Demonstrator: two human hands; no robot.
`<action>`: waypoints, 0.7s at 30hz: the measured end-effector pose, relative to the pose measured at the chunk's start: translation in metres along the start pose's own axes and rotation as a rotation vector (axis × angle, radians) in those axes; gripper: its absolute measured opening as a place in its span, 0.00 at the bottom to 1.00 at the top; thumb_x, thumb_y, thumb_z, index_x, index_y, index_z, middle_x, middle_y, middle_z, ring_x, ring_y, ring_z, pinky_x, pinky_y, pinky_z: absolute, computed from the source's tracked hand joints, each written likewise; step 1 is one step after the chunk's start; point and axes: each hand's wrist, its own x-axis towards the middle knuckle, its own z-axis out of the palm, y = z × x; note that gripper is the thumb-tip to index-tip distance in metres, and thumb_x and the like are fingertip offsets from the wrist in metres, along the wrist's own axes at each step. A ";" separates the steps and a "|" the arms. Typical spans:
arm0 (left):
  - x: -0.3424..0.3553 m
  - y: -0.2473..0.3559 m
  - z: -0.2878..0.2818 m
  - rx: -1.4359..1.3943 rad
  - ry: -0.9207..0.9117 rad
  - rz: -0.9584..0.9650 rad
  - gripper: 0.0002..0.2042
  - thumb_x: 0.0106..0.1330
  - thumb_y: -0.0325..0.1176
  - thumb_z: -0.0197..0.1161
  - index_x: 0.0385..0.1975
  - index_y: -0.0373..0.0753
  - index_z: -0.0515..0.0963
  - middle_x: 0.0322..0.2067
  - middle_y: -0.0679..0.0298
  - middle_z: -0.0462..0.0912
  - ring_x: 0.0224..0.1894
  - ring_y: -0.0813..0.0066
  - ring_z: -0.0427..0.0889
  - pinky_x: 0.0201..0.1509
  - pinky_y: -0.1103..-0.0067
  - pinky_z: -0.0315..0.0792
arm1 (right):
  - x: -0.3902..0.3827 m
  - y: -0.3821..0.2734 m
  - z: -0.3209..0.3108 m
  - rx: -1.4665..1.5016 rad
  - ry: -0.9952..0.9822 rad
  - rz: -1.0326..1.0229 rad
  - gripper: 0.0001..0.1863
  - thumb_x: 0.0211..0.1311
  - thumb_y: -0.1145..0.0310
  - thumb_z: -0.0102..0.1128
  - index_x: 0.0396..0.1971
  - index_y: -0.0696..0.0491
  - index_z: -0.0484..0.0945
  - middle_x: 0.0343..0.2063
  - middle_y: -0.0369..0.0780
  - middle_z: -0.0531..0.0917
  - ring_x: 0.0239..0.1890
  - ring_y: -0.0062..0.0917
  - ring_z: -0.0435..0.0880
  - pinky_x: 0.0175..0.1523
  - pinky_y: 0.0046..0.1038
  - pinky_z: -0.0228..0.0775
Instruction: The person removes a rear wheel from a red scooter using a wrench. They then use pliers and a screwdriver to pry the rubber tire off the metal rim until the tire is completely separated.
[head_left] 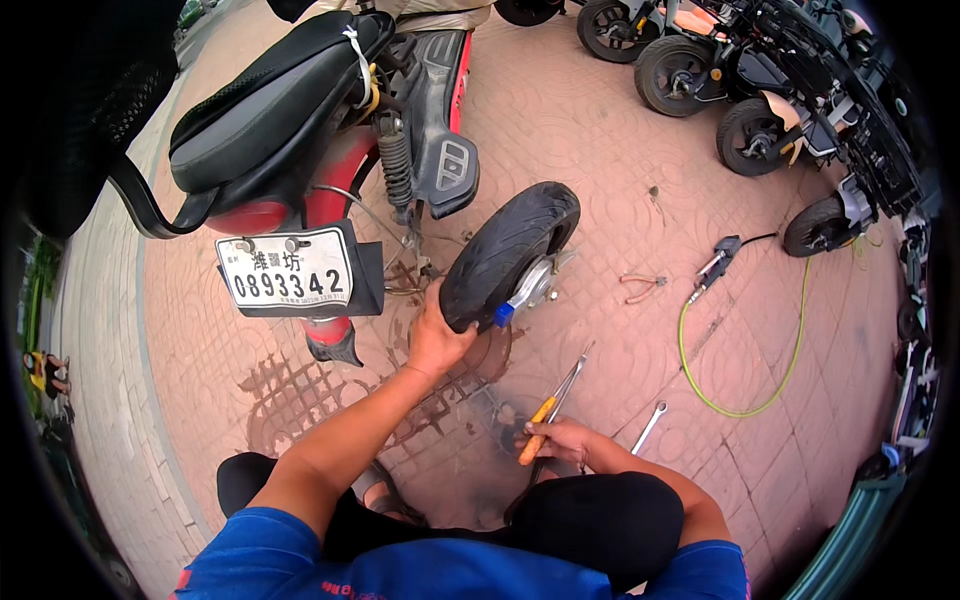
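Observation:
My left hand (438, 335) is closed on the lower left side of a black scooter tire (480, 258). The tire stands tilted behind the red and black electric scooter (280, 110); whether its wheel is attached cannot be made out. A metal hub part (528, 285) with a blue end sits at the wheel's right side. Low in the middle, my right hand (562, 443) is wrapped round orange-handled screwdrivers (540, 425), seemingly two, their metal shafts pointing up and away. Their handles partly overlap. A wrench (650, 426) lies just right of that hand.
Pliers (642, 288) with reddish handles lie on the brick paving. Farther right is an air inflator gun (718, 262) with a yellow-green hose (745, 413). Several parked scooters (760, 130) line the far right. Wet marks (290, 395) show left of my forearm.

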 end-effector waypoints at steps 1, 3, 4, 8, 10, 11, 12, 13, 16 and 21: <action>0.001 -0.002 -0.002 0.052 0.023 0.079 0.45 0.54 0.37 0.80 0.72 0.38 0.63 0.51 0.38 0.86 0.54 0.33 0.87 0.58 0.54 0.82 | -0.007 -0.009 -0.009 0.046 0.085 -0.016 0.22 0.79 0.62 0.68 0.61 0.63 0.77 0.56 0.51 0.88 0.59 0.43 0.90 0.61 0.45 0.87; 0.011 0.028 -0.011 0.141 -0.056 0.061 0.43 0.52 0.38 0.80 0.69 0.36 0.67 0.49 0.38 0.87 0.52 0.35 0.88 0.57 0.55 0.82 | -0.013 -0.024 -0.032 0.121 0.239 -0.181 0.22 0.80 0.63 0.65 0.61 0.65 0.76 0.56 0.53 0.88 0.55 0.44 0.92 0.56 0.46 0.89; 0.019 0.049 -0.018 0.188 -0.101 0.054 0.42 0.51 0.39 0.80 0.68 0.35 0.68 0.48 0.38 0.88 0.51 0.36 0.89 0.56 0.55 0.82 | -0.012 -0.031 -0.045 0.148 0.304 -0.325 0.22 0.81 0.63 0.64 0.61 0.66 0.76 0.55 0.53 0.88 0.52 0.44 0.93 0.53 0.46 0.90; 0.072 0.131 -0.035 0.485 -0.251 0.241 0.36 0.49 0.40 0.77 0.56 0.23 0.76 0.35 0.40 0.89 0.39 0.37 0.90 0.48 0.55 0.85 | -0.032 -0.068 -0.098 0.135 0.629 -0.633 0.21 0.78 0.68 0.63 0.59 0.68 0.75 0.42 0.50 0.88 0.40 0.38 0.93 0.40 0.39 0.89; 0.080 0.144 -0.028 0.492 -0.349 0.145 0.45 0.51 0.43 0.79 0.70 0.27 0.72 0.43 0.39 0.88 0.47 0.39 0.90 0.57 0.58 0.83 | -0.042 -0.057 -0.133 0.150 0.855 -0.563 0.21 0.76 0.69 0.64 0.61 0.67 0.75 0.34 0.44 0.85 0.29 0.31 0.88 0.31 0.32 0.82; 0.080 0.140 -0.024 0.430 -0.247 0.174 0.44 0.53 0.42 0.78 0.70 0.26 0.71 0.47 0.37 0.87 0.49 0.38 0.89 0.58 0.58 0.83 | -0.045 -0.059 -0.134 0.152 0.962 -0.528 0.22 0.75 0.70 0.64 0.62 0.66 0.74 0.30 0.41 0.83 0.24 0.27 0.85 0.26 0.28 0.78; 0.075 0.131 -0.016 0.365 -0.148 0.206 0.44 0.54 0.40 0.78 0.70 0.25 0.69 0.51 0.36 0.85 0.51 0.38 0.88 0.59 0.57 0.83 | -0.049 -0.057 -0.135 0.150 0.982 -0.576 0.21 0.74 0.70 0.65 0.61 0.65 0.75 0.28 0.39 0.81 0.22 0.24 0.81 0.24 0.26 0.74; 0.070 0.122 -0.010 0.300 -0.041 0.228 0.43 0.56 0.39 0.77 0.71 0.24 0.68 0.54 0.35 0.83 0.53 0.37 0.87 0.59 0.57 0.83 | -0.063 -0.062 -0.118 0.137 0.996 -0.623 0.21 0.73 0.70 0.65 0.60 0.65 0.76 0.25 0.37 0.79 0.19 0.21 0.77 0.22 0.25 0.69; 0.062 0.098 -0.029 0.286 -0.112 0.149 0.48 0.59 0.38 0.77 0.78 0.27 0.60 0.63 0.35 0.75 0.62 0.36 0.82 0.67 0.57 0.78 | -0.126 -0.093 -0.031 -0.203 1.004 -0.798 0.28 0.70 0.71 0.70 0.66 0.66 0.77 0.27 0.37 0.83 0.24 0.21 0.81 0.26 0.26 0.73; 0.072 0.091 -0.034 0.348 -0.167 0.158 0.50 0.57 0.35 0.74 0.81 0.30 0.57 0.61 0.35 0.76 0.64 0.34 0.79 0.69 0.56 0.76 | -0.208 -0.127 0.051 -0.918 0.967 -0.916 0.32 0.67 0.69 0.74 0.70 0.58 0.78 0.35 0.44 0.91 0.35 0.34 0.91 0.43 0.37 0.83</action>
